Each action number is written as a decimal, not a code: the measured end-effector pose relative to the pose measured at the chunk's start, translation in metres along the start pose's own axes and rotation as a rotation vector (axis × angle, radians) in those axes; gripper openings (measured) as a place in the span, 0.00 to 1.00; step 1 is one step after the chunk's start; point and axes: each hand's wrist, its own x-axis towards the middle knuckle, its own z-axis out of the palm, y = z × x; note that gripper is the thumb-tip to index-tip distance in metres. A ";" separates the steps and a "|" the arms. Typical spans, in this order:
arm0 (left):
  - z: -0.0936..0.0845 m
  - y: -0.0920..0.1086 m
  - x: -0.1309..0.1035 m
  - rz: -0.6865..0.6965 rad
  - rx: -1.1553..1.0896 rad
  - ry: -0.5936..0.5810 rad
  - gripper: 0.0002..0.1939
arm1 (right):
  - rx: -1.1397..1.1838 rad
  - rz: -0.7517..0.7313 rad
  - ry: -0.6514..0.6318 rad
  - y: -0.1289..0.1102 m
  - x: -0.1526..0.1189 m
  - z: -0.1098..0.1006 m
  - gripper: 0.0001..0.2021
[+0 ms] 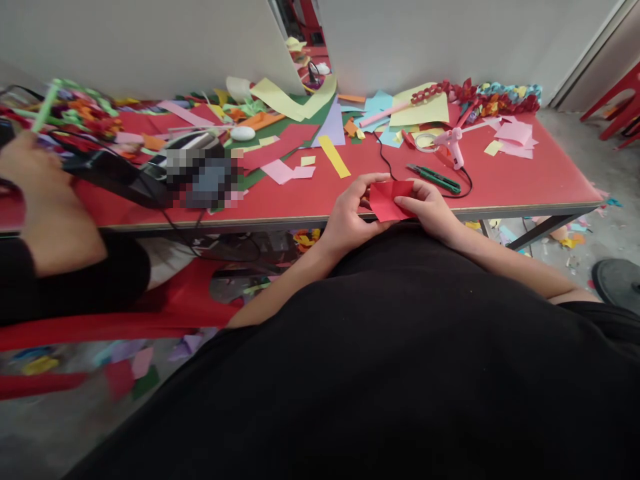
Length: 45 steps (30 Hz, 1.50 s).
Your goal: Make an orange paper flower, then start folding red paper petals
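A small red sheet of paper [386, 204] with crease lines is held up between my two hands, at the front edge of the red table [545, 177]. My left hand [350, 212] grips its left side, fingers behind and thumb along the lower edge. On the other side my right hand [429, 207] pinches it, the thumb pressed on its face. Just behind my right hand lie a green utility knife [434, 178] and a pink hot glue gun [453, 145] with a black cord. A yellow paper strip [335, 157] lies beyond my left hand.
Coloured paper pieces cover the table's back, with pink squares [516, 135] at right and a paper flower garland [510, 97] by the wall. At left, a co-worker's hand [37, 167] holds a green strip near a black power strip [117, 173]. A red chair [185, 300] stands at left.
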 end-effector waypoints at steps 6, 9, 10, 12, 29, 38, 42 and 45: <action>0.003 -0.003 -0.001 0.045 0.041 0.034 0.54 | -0.100 -0.012 -0.045 -0.007 -0.001 -0.001 0.15; 0.003 -0.002 -0.001 0.027 0.043 0.106 0.47 | -0.070 0.005 -0.086 -0.011 -0.004 0.000 0.20; 0.003 -0.002 -0.001 0.019 0.027 0.129 0.43 | -0.055 0.017 -0.095 -0.012 -0.005 0.000 0.22; 0.003 -0.004 0.000 -0.009 -0.018 0.167 0.36 | -0.044 0.031 -0.116 -0.015 -0.007 0.001 0.26; 0.008 -0.010 0.004 -0.137 -0.167 0.192 0.28 | -0.204 -0.177 0.012 -0.012 -0.008 0.002 0.30; 0.011 -0.009 0.003 -0.149 -0.162 0.208 0.25 | -0.240 -0.187 0.052 -0.011 -0.008 0.000 0.30; 0.010 -0.010 0.003 -0.196 -0.206 0.174 0.26 | -0.245 -0.188 0.053 -0.012 -0.009 0.000 0.30; 0.010 -0.012 0.004 -0.255 -0.224 0.137 0.28 | -0.253 -0.204 0.061 -0.012 -0.009 0.000 0.30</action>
